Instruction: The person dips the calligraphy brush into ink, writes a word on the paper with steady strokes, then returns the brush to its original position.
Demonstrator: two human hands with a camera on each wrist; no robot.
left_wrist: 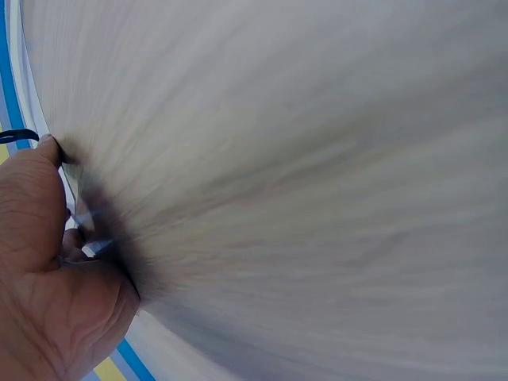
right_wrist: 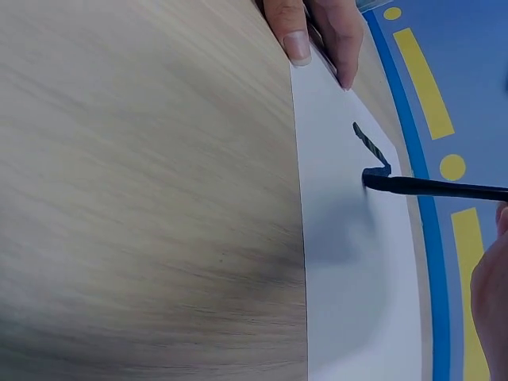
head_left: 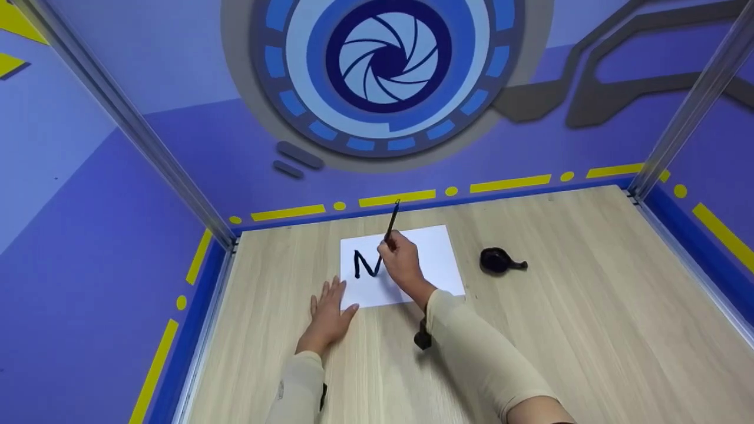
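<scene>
A white sheet of paper lies on the wooden table, and black strokes shaped like an N stand on its left part. My right hand pinches a dark ink brush, its handle pointing up and away. In the right wrist view the brush has its black bristles on the paper at the end of a wet stroke. My left hand rests with spread fingers at the sheet's lower left corner; its thumb presses the near edge. The left wrist view shows mostly wood beside the hand.
A small black dish with a short handle sits on the table right of the paper. Blue and purple panels with yellow marks close in the table at the back and both sides. Metal posts stand at the back corners.
</scene>
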